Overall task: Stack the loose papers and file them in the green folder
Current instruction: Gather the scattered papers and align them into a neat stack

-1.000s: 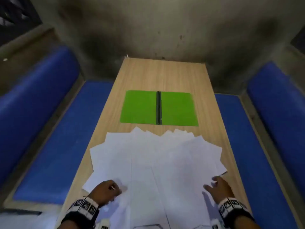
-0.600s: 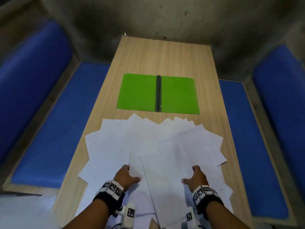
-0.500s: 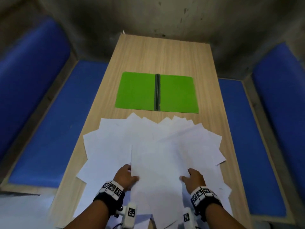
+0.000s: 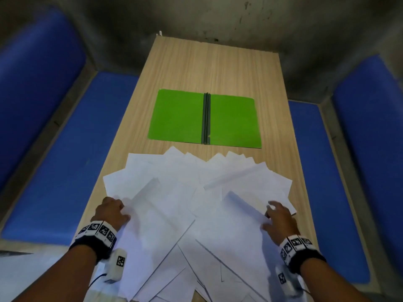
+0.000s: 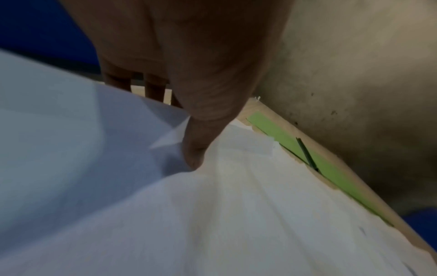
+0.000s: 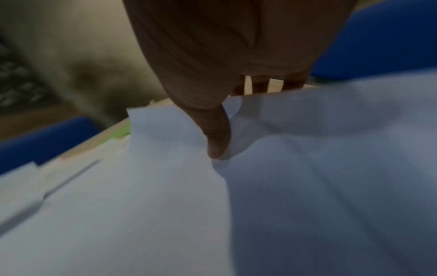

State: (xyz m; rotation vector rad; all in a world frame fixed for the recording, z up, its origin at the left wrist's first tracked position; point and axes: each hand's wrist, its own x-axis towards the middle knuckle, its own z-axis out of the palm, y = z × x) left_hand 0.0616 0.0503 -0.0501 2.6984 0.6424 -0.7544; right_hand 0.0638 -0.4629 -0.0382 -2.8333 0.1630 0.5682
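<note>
Several loose white papers lie fanned over the near half of the wooden table. Beyond them the green folder lies open and flat, its dark spine in the middle. My left hand is at the left side of the pile, thumb on top and fingers tucked under a raised sheet edge. My right hand is at the right side. Its thumb presses into a fold of paper, and its fingers pass behind the lifted edge. The fingertips of both hands are hidden by paper.
Blue padded benches run along both long sides of the table. A stained grey wall closes the far end. Bare wood shows beyond the folder. Some sheets overhang the near table edge.
Both hands have moved apart, from the middle of the pile out to its left and right sides. Sheets under them have shifted and their edges have lifted.
</note>
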